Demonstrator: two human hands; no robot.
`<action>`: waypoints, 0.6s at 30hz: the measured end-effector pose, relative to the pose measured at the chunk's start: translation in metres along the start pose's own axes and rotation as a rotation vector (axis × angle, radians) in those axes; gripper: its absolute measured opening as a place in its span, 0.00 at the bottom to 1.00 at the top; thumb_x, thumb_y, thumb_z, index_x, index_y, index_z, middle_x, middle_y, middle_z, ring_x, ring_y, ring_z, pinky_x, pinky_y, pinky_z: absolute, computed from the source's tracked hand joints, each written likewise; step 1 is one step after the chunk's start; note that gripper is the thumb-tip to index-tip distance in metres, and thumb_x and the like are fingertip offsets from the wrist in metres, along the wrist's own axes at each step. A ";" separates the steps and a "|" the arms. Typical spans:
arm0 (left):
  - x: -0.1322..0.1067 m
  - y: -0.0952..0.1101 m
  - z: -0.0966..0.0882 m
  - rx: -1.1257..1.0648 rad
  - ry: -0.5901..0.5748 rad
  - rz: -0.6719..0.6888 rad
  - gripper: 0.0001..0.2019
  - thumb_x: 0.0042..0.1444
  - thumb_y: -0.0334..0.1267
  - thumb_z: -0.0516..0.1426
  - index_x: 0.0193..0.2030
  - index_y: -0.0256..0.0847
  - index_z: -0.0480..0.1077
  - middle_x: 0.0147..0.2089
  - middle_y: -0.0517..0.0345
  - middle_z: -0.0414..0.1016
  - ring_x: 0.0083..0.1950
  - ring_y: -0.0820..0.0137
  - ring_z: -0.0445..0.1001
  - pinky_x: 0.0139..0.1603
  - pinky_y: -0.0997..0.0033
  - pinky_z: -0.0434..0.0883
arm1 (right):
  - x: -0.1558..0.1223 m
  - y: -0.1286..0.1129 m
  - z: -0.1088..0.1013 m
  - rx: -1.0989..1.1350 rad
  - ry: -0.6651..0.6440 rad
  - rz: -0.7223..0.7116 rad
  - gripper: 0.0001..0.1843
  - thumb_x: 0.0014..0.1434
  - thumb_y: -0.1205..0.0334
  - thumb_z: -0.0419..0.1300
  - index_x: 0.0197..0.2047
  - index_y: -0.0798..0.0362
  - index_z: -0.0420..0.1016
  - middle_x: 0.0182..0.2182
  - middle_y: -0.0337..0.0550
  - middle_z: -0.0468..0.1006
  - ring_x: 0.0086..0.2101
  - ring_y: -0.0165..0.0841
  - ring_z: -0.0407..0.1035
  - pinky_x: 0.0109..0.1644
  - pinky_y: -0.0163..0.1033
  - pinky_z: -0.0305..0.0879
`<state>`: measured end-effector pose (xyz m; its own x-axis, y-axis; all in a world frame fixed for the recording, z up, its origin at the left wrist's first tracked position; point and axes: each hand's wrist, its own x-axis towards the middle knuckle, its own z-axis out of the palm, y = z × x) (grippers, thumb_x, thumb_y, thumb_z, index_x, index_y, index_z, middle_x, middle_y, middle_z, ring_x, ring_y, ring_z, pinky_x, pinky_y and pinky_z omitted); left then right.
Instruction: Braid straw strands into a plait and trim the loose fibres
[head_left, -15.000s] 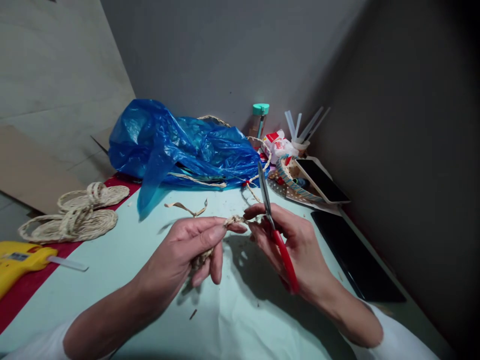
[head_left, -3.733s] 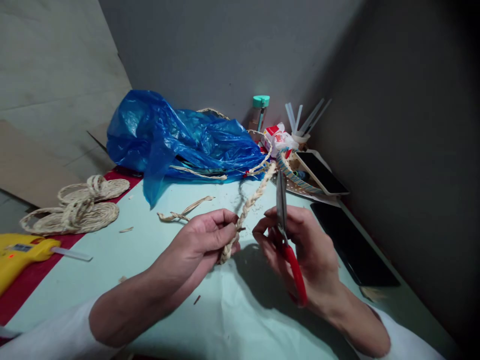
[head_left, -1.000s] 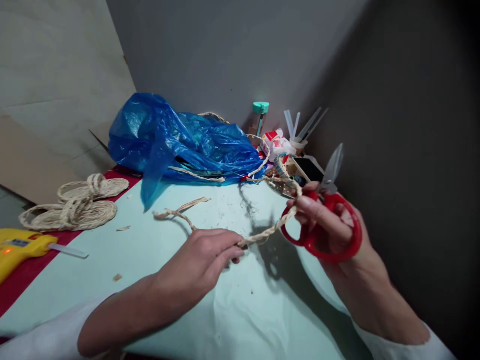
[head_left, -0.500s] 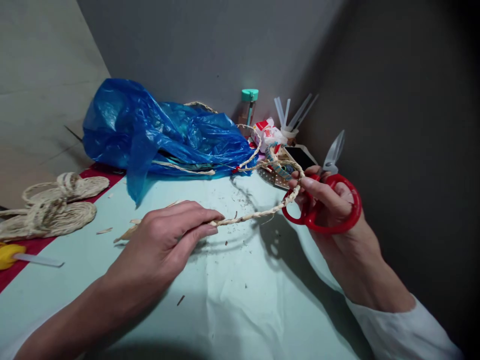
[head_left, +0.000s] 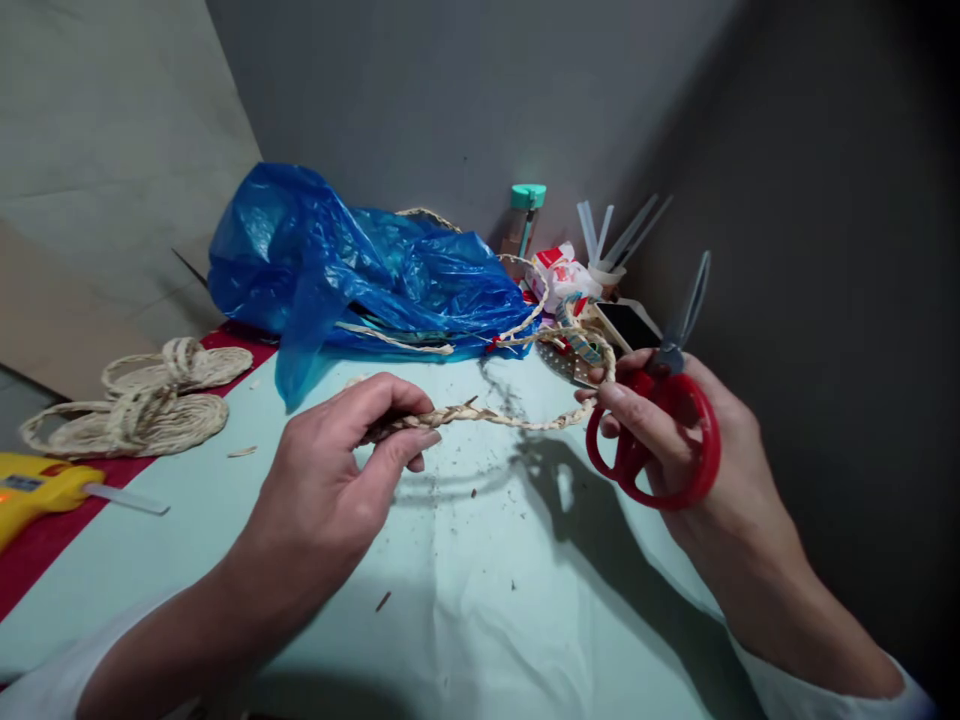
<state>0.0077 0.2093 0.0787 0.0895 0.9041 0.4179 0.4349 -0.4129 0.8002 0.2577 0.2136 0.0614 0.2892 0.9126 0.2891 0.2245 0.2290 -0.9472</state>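
Note:
A pale braided straw cord (head_left: 495, 416) stretches between both hands above the table. My left hand (head_left: 352, 450) pinches one end of it between thumb and fingers; part of the cord is hidden behind that hand. My right hand (head_left: 667, 430) pinches the braid farther along, with its thumb and fingertips. The same hand carries red-handled scissors (head_left: 686, 470), hooked over its fingers with the blades pointing up and away. Beyond my right hand the cord curves back toward a blue plastic bag (head_left: 375, 270).
Two woven straw sandals (head_left: 157, 420) lie at left, beside a yellow glue gun (head_left: 45, 490). Behind are a green-capped bottle (head_left: 527, 215), clear sticks in a cup (head_left: 606, 275) and a dark-screened phone (head_left: 628, 325). Scraps dot the pale table cover (head_left: 480, 600). A grey wall stands close at right.
My left hand has turned and its grip shows more of the thumb; the braid between the hands looks twisted round. The scissors have tilted slightly. The whole view has shifted, scenery moving right.

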 end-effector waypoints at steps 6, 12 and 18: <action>0.001 0.006 -0.001 -0.049 0.050 0.010 0.08 0.53 0.28 0.63 0.28 0.46 0.75 0.26 0.67 0.75 0.26 0.73 0.69 0.29 0.75 0.64 | -0.006 0.010 0.005 -0.492 -0.255 -0.203 0.11 0.61 0.54 0.62 0.41 0.49 0.66 0.31 0.38 0.75 0.25 0.30 0.66 0.29 0.35 0.64; 0.006 0.006 0.000 -0.216 0.101 -0.194 0.08 0.44 0.28 0.69 0.29 0.47 0.84 0.33 0.58 0.85 0.35 0.63 0.78 0.41 0.68 0.73 | -0.023 0.000 0.015 -0.725 -0.333 -0.446 0.07 0.61 0.66 0.57 0.44 0.50 0.66 0.30 0.38 0.72 0.25 0.29 0.64 0.29 0.35 0.60; 0.003 0.004 0.005 -0.328 0.038 -0.270 0.11 0.43 0.27 0.68 0.29 0.52 0.84 0.32 0.59 0.86 0.34 0.62 0.81 0.43 0.63 0.78 | -0.034 -0.014 0.022 -0.599 -0.433 -0.488 0.11 0.59 0.65 0.60 0.45 0.50 0.67 0.39 0.43 0.70 0.35 0.33 0.67 0.37 0.36 0.67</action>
<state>0.0139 0.2112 0.0810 -0.0240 0.9824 0.1852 0.1299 -0.1806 0.9749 0.2237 0.1867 0.0615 -0.3163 0.8354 0.4496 0.7154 0.5213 -0.4652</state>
